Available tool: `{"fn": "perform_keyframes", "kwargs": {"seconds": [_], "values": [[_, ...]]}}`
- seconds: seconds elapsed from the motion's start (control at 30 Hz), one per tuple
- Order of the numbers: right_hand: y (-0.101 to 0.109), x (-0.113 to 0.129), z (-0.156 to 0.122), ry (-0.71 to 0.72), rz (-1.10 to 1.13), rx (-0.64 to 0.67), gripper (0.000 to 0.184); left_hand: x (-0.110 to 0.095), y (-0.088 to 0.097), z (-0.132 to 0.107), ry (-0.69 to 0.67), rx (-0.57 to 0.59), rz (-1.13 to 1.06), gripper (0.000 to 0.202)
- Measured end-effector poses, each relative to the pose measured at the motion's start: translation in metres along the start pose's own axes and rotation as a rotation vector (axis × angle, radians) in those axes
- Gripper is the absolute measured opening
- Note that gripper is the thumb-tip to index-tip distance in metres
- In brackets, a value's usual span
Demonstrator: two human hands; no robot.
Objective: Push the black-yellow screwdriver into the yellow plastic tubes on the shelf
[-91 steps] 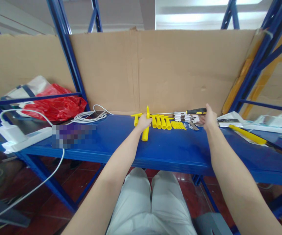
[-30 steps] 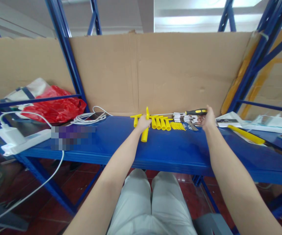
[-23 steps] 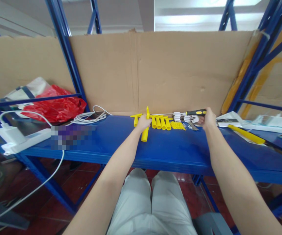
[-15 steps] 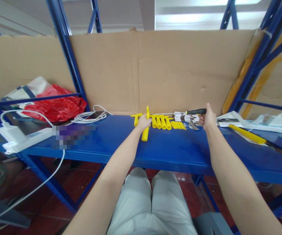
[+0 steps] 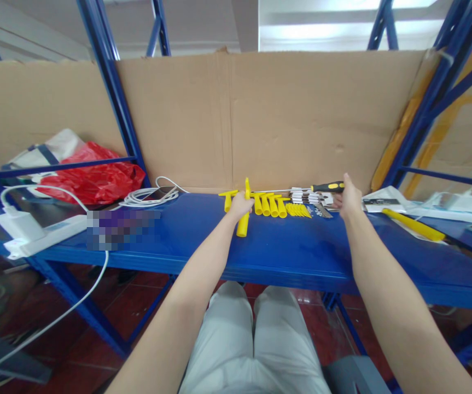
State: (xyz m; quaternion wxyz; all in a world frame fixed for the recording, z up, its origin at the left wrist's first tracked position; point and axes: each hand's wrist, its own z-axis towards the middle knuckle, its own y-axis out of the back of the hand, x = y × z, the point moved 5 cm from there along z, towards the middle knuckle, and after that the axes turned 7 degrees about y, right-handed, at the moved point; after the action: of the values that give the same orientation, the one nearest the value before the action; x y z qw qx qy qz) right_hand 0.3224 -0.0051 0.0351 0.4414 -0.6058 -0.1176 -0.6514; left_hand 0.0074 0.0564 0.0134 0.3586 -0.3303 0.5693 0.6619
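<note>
My left hand (image 5: 240, 206) is closed around a yellow plastic piece with a tubular handle (image 5: 242, 226), held above the blue shelf. In my right hand (image 5: 349, 198) is a screwdriver (image 5: 327, 187) with a black and yellow handle, gripped at its rear end. Its long thin shaft runs level to the left, up to the top of the yellow piece; the tip is hidden there. Behind and right of my left hand lie several similar yellow handles (image 5: 274, 207) in a row, with another one (image 5: 228, 202) on its left.
Small yellow parts (image 5: 298, 210), white-and-brown pieces (image 5: 298, 195) and a metal blade (image 5: 324, 210) lie between my hands. Farther right is a yellow-handled tool (image 5: 414, 225). A white power strip (image 5: 57, 232), coiled cable (image 5: 147, 196) and red bag (image 5: 96, 174) are left. Cardboard (image 5: 301, 120) stands behind.
The screwdriver handle has turned about its axis, so yellow patches now face me. My right fingers have shifted slightly on it. My left hand and the yellow piece stay put.
</note>
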Motion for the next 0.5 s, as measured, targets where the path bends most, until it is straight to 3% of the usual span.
{"fn": "perform_keyframes", "kwargs": {"seconds": [0.2,0.4,0.5], "values": [[-0.0026,-0.0010,0.0037,-0.050,0.072,0.049,0.031,-0.0004,-0.0004,-0.0005,0.007,0.006,-0.010,0.015],[-0.0010,0.0009,-0.0022,0.027,-0.002,0.024,0.043,0.0006,0.0004,0.0006,0.006,-0.013,0.004,0.013],[-0.0016,0.0008,-0.0019,0.011,0.008,0.035,0.039,0.0008,-0.0004,0.0011,0.001,-0.004,-0.016,0.014]]}}
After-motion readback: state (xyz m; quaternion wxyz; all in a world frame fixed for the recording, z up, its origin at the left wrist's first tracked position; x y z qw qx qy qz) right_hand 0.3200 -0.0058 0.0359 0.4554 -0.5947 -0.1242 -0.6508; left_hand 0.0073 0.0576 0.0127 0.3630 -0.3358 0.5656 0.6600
